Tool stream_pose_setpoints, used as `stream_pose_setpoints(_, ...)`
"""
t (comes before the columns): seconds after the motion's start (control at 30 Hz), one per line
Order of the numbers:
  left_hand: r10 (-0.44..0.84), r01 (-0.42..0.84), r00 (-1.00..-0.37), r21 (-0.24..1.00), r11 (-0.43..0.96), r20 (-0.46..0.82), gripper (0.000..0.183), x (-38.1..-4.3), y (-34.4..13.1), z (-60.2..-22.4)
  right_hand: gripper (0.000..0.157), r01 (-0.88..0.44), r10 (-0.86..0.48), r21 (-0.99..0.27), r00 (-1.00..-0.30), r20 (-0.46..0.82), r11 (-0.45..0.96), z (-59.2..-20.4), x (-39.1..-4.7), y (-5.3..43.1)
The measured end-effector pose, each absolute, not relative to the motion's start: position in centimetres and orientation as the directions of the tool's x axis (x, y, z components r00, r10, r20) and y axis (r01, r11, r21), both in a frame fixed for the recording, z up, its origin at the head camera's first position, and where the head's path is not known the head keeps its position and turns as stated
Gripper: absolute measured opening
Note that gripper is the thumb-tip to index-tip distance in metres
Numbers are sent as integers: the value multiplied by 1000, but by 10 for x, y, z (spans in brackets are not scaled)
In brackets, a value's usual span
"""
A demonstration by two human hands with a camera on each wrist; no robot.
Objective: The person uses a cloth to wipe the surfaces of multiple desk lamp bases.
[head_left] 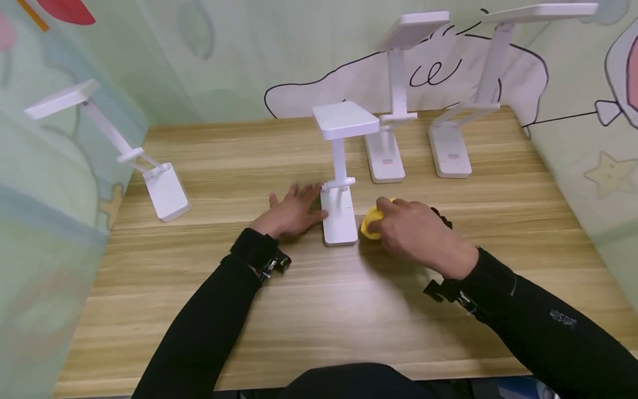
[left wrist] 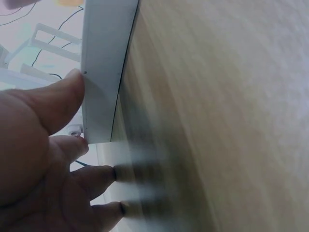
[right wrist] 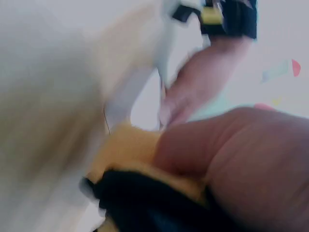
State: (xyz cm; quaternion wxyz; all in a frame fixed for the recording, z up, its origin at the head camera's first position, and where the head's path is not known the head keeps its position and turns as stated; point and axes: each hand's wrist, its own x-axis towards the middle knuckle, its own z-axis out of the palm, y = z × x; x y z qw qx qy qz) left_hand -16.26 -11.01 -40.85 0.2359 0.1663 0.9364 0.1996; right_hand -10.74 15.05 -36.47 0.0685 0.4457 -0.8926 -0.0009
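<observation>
A white folding desk lamp stands upright on the wooden table, its square head tilted over its base. My left hand rests beside it with fingers spread. In the left wrist view the thumb touches the upper side edge of the lamp base, and the index fingertip is at its corner. My right hand grips a crumpled yellow cloth just right of the base, close over the table. The right wrist view is blurred, but fingers curl over the yellow cloth.
Two more white lamps, one tall and one leaning right, stand behind to the right. Another lamp is at the left edge of the wooden table. A patterned wall borders the back and sides.
</observation>
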Motion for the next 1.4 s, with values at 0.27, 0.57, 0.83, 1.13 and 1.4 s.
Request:
stream_pose_setpoints(0.27,404,214,-832,452,866,-381,74,-164,-114,-407,30,-884,-872,41,-451,190,466,-384,-103,112)
stream_pose_setpoints(0.57,409,216,-841,472,855,-356,77,-164,-112,-407,36,-765,-735,-118,-642,217,634,-397,-134,141)
stream_pose_setpoints(0.83,407,219,-854,486,846,-325,76,-164,-111,-409,28,-476,-466,-144,-879,96,868,-400,-166,120)
stream_pose_setpoints(1.13,391,223,-871,469,855,-299,76,-161,-107,-410,18,-493,-495,-126,-869,16,861,-400,-148,119)
stream_pose_setpoints(1.4,369,204,-878,458,866,-307,75,-161,-106,-410,10,-600,-598,-94,-800,51,795,-402,-102,133)
